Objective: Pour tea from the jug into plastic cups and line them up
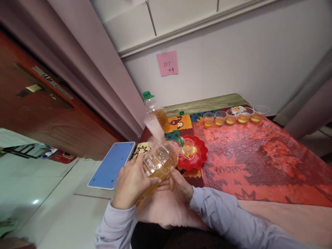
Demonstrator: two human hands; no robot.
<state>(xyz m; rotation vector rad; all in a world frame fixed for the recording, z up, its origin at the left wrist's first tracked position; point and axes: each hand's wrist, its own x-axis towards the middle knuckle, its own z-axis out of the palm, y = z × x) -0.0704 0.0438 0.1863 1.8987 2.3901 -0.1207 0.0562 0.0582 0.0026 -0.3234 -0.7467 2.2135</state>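
Note:
A clear plastic jug [158, 160] of amber liquid is tipped over, its mouth with a green carry ring [178, 138] pointing toward the red plate. My left hand [131, 178] is wrapped round the jug's body from the left. Beneath it, my right hand [178, 184] grips the jug's lower right side, with some fingers hidden. On the scalloped red plate [200, 159] stands a clear plastic cup [188, 146] with a little amber liquid in it, close to the jug's mouth. Whether liquid is flowing is hard to make out.
Behind the tilted jug are a stack of clear cups [155, 128] and an upright green-capped jug [158, 116]. A loose green cap [182, 113] lies near the back. Several filled cups [220, 118] line the far edge of the red table covering [254, 155]. A blue board [112, 164] sits left.

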